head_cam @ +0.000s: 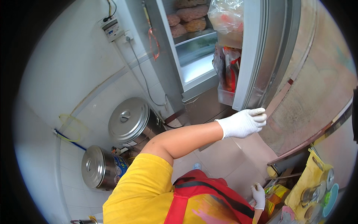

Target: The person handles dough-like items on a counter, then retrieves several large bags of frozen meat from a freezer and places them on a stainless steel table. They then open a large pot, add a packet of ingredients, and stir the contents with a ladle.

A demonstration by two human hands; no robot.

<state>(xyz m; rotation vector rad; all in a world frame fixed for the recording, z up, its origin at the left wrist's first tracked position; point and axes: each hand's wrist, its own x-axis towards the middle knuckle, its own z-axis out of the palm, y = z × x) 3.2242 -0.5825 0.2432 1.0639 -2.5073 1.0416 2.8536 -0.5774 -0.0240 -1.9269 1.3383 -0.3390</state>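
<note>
My left hand (244,123), in a white glove, reaches across to the lower outer edge of a swung-out refrigerator door (253,67), its fingers curled against the metal. Inside the refrigerator's lit cabinet (197,63), bags of pinkish food (192,13) are stacked on a shelf. The door's inner side carries a clear plastic bag (226,14) and red packets (232,68) in a bin. My right hand (258,195), also gloved, hangs low at my side by a yellow package (275,197). Its fingers are bent, and whether they hold anything is unclear.
Two lidded steel drums (129,120) (93,167) stand along the tiled wall to the left. A cord runs down from a wall socket (128,36). At the lower right, a table (296,193) bears glass jars (310,194) and a turquoise lid (331,200). Tiled floor (223,159) lies below.
</note>
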